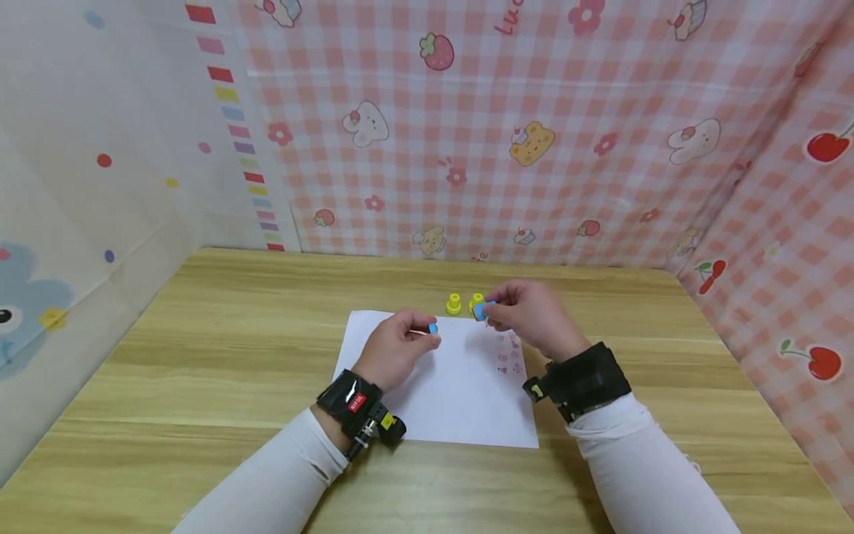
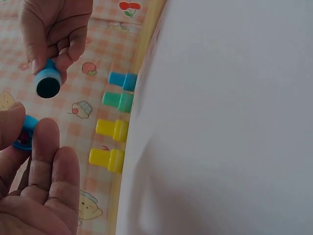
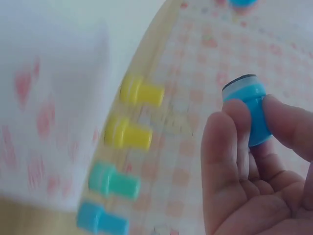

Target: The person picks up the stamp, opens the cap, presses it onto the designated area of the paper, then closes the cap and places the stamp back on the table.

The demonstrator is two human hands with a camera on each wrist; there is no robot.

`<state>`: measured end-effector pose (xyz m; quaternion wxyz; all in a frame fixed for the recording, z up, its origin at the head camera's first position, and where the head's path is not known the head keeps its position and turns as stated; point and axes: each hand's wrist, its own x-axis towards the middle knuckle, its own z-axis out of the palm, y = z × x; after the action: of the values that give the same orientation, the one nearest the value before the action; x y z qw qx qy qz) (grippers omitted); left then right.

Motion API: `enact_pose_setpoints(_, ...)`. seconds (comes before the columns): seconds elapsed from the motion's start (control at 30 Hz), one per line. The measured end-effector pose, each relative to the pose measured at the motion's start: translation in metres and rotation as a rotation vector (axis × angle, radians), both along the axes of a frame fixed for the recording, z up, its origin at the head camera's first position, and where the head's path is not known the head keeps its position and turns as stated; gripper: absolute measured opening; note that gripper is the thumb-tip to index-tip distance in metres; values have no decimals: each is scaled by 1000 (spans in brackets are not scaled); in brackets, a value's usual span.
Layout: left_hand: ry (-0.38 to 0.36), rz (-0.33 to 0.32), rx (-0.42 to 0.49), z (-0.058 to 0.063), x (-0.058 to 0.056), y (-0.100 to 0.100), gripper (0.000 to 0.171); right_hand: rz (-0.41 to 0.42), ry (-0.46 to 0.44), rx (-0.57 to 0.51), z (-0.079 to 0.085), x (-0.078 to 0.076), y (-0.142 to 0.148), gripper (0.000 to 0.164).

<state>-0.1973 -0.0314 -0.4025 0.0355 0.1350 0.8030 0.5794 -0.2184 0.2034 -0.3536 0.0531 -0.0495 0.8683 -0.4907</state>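
Note:
Between its thumb and fingers my right hand [image 1: 537, 319] pinches a blue toy stamp [image 3: 257, 115], uncapped. Its dark round stamping face [image 2: 48, 88] shows in the left wrist view. My left hand [image 1: 390, 352] pinches a small blue cap [image 1: 433, 328], apart from the stamp and to its left; reddish marks show inside it in the left wrist view. Both hands are raised over the far part of a white sheet of paper [image 1: 460, 408]. Small red prints [image 1: 510, 356] cover the sheet's right side.
Along the paper's far edge stand two yellow stamps [image 1: 454, 304], a green stamp [image 3: 113, 180] and another blue stamp [image 3: 101, 219]. My right hand hides some of them in the head view. Under the paper is a wooden table [image 1: 220, 371], with a pink checked cloth [image 1: 467, 148] hanging behind it.

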Motion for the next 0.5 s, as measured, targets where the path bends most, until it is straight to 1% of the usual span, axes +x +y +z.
enact_pose_setpoints(0.13, -7, -44, -8, 1, 1, 1, 24, 48, -51, -135, -6, 11, -11, 21)
enact_pose_setpoints(0.23, -5, -66, -10, 1, 1, 2, 27, 87, -52, -200, -7, 16, -18, 20)
enact_pose_setpoints(0.37, -9, -85, 35, 1, 1, 2, 31, 117, -48, -226, -7, 21, -25, 19)
enact_pose_setpoints(0.5, -18, -100, 81, 3, 2, 3, 28, 126, -53, -215, -7, 23, -28, 19)
